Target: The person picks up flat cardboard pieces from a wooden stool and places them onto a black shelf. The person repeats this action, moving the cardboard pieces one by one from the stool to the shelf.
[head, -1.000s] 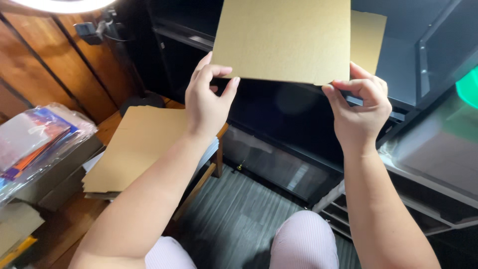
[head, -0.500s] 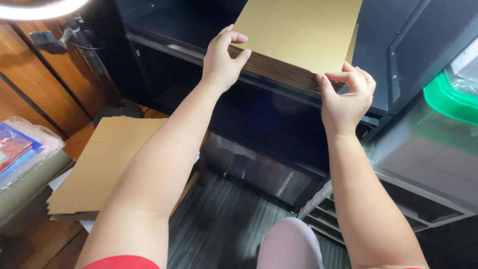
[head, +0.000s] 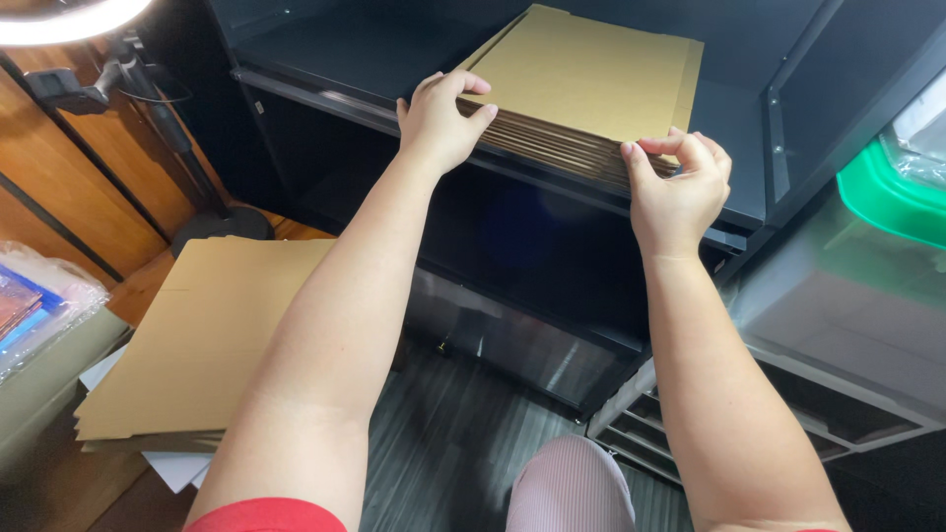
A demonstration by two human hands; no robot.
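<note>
On the wood floor (head: 148,271) at left lies a flat cardboard pile (head: 197,335), beside a lamp stand (head: 177,148). On the dark shelf (head: 394,59), the left hand (head: 440,123) and right hand (head: 675,192) each pinch the near edge of a cardboard stack (head: 591,89). A green lid (head: 887,197) shows at right.

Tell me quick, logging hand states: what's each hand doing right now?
Left hand: closed on the near edge of the stack of flat cardboard sheets on the black shelf.
Right hand: closed on the same stack's near right edge.
</note>
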